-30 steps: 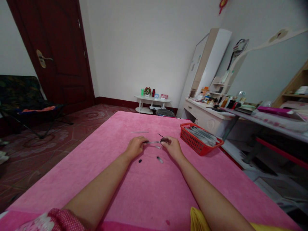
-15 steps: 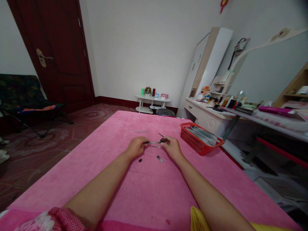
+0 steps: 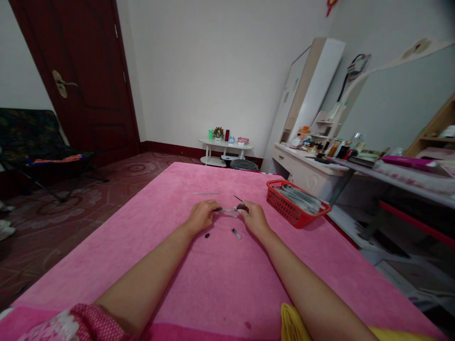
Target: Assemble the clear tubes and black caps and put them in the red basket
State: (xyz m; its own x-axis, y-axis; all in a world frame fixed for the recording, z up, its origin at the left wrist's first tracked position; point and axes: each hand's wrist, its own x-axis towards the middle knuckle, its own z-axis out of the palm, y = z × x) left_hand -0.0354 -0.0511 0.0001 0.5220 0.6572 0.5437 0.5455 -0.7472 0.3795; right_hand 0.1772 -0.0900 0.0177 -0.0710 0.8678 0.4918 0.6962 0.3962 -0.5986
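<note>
Above the pink cloth, a thin clear pen barrel [image 3: 227,210] stretches between my two hands. My left hand [image 3: 203,216] is closed, pinching its dark left end. The fingers of my right hand [image 3: 253,217] close around the other end, where a dark part shows; its exact shape is partly hidden. A thin dark stick, perhaps a refill [image 3: 238,198], shows just beyond my right fingers. Nearer to me lie a small black plug [image 3: 207,235] and a clear pen cap with a dark end [image 3: 236,234]. A thin pale tube [image 3: 206,193] lies farther off.
On the right of the pink-covered table [image 3: 213,284] stands a red plastic basket [image 3: 284,207] full of pens. Yellow cloth [image 3: 293,324] shows by my right forearm. Beyond are a cluttered dresser [image 3: 302,161], a small white shelf table [image 3: 225,144] and a folding chair [image 3: 39,147].
Almost nothing differs. The view has shifted slightly; both hands keep the same place and grip, and the loose pen parts lie where they were.
</note>
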